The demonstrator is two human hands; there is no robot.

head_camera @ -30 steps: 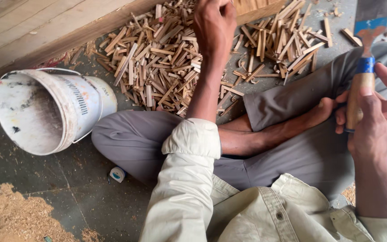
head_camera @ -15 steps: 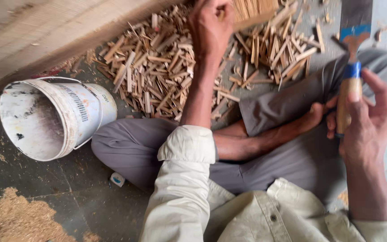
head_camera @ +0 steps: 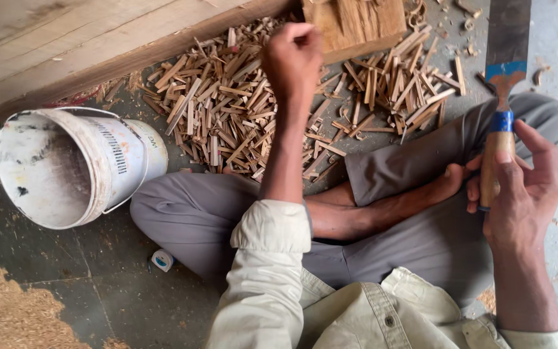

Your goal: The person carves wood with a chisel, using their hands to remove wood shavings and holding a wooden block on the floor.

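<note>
Left hand (head_camera: 292, 61): I'm curling it into a fist above the wood sticks (head_camera: 227, 116) — contents hidden.
Right hand (head_camera: 518, 187): I'm gripping the chisel (head_camera: 500, 139) handle — blade cropped at the top edge.

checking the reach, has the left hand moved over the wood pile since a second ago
Yes. The left hand has drawn slightly back from the wooden block, over the wood sticks.

Floor (head_camera: 66, 284): wood sticks (head_camera: 240, 123), bucket (head_camera: 72, 168), sawdust (head_camera: 8, 317).

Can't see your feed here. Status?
Left hand closed over wood sticks. Right hand grips chisel. Bucket lies left, apart.
</note>
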